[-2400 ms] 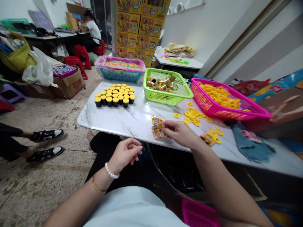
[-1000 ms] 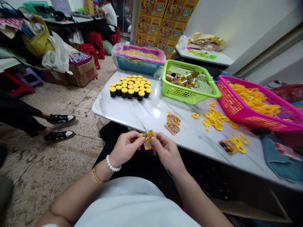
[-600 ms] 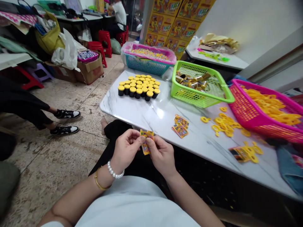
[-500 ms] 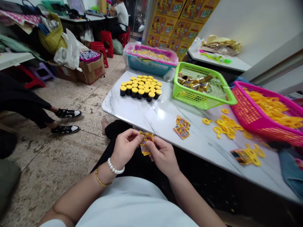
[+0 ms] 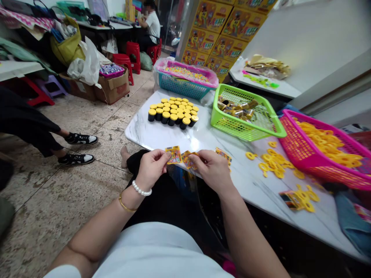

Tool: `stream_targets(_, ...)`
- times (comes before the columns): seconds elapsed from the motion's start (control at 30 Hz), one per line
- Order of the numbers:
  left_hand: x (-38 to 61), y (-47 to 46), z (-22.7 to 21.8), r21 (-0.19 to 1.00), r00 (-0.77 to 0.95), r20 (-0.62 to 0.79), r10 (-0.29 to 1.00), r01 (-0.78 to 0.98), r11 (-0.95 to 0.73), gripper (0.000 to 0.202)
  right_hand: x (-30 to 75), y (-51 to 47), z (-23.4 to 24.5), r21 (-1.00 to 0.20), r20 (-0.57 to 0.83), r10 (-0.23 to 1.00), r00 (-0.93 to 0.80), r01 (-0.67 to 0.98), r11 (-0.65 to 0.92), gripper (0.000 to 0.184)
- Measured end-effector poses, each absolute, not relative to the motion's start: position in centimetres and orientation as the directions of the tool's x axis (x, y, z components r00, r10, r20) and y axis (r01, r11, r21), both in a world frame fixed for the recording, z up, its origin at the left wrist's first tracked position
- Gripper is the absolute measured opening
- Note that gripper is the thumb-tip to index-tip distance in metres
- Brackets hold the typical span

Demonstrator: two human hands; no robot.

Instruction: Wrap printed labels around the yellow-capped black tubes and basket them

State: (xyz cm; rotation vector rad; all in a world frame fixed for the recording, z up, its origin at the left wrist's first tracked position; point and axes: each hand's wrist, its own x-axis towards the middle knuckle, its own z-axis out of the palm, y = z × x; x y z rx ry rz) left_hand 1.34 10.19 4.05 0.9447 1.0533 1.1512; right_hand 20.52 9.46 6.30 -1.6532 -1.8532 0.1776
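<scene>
Between thumb and fingers, my left hand [image 5: 152,165] pinches a small yellow printed card [image 5: 173,155] by its left edge. My right hand [image 5: 213,166] is closed on a few more printed cards [image 5: 189,160], which poke out to the left of its thumb. The two lots of cards are apart, just above the table's near edge. Behind my right hand, another pile of printed cards [image 5: 223,154] lies on the table, partly hidden. Farther back stand several black tubs with yellow lids [image 5: 173,110], upright in a close group.
On the marble-patterned table [image 5: 240,175] stand a green basket of wrapped pieces [image 5: 246,131], a blue basket of small coloured bits [image 5: 179,85] and a pink basket [image 5: 307,154] of yellow rings. Loose yellow rings [image 5: 274,164] lie nearby. A person's legs [image 5: 31,123] are at left.
My hands have moved apart and slightly up. One card in my left hand is now separated from the cards in my right, which has shifted right, covering part of the pile on the table.
</scene>
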Motion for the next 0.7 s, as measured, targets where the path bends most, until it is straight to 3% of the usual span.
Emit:
stream_targets(0.07, 0.7, 9.6, 3.6, 0.955, 0.081, -0.181, 0.98, -0.225, 0.195, 0.042, 21.1, 10.2, 5.7, -0.35, 0.414, 0.909, -0.05, 0.913, 0.21, 0.03)
stream_targets(0.13, 0.1, 8.8, 3.3, 0.954, 0.094, -0.202, 0.975, -0.207, 0.218, 0.043, 21.1, 10.2, 5.6, -0.31, 0.496, 0.868, -0.017, 0.93, 0.195, 0.025)
stream_targets(0.2, -0.3, 8.0, 3.4, 0.962, 0.104, -0.193, 0.976, -0.175, 0.209, 0.042, 20.2, 9.1, 6.0, -0.399, 0.553, 0.832, 0.045, 0.891, 0.217, 0.026)
stream_targets(0.27, -0.7, 7.2, 3.8, 0.978, 0.096, -0.159, 0.983, -0.119, 0.17, 0.041, 18.6, 7.3, 6.7, -0.592, 0.492, 0.864, 0.104, 0.768, 0.245, 0.025)
stream_targets(0.33, -1.0, 6.5, 4.3, 0.993, 0.078, -0.104, 0.992, -0.049, 0.108, 0.037, 16.7, 5.6, 7.1, -0.814, 0.283, 0.955, 0.087, 0.549, 0.191, 0.028)
stream_targets(0.4, -1.1, 6.0, 4.9, 0.999, 0.069, -0.047, 0.997, 0.012, 0.046, 0.033, 15.1, 4.5, 7.0, -0.941, 0.056, 0.998, -0.021, 0.334, 0.06, 0.031)
stream_targets(0.5, -1.2, 5.3, 5.6, 1.0, 0.021, 0.015, 1.0, 0.017, -0.016, 0.026, 13.8, 4.3, 6.2, -0.981, -0.043, 0.999, -0.032, 0.19, -0.036, 0.04)
stream_targets(0.6, -1.4, 4.7, 6.2, 0.996, -0.1, 0.078, 0.992, -0.033, -0.082, 0.021, 13.5, 4.7, 5.7, -0.977, 0.058, 0.988, 0.143, 0.213, 0.026, 0.047)
stream_targets(0.7, -1.8, 4.1, 6.9, 0.986, -0.141, 0.164, 0.976, 0.002, -0.165, 0.023, 13.4, 4.7, 5.8, -0.95, 0.159, 0.971, 0.179, 0.296, 0.101, 0.05)
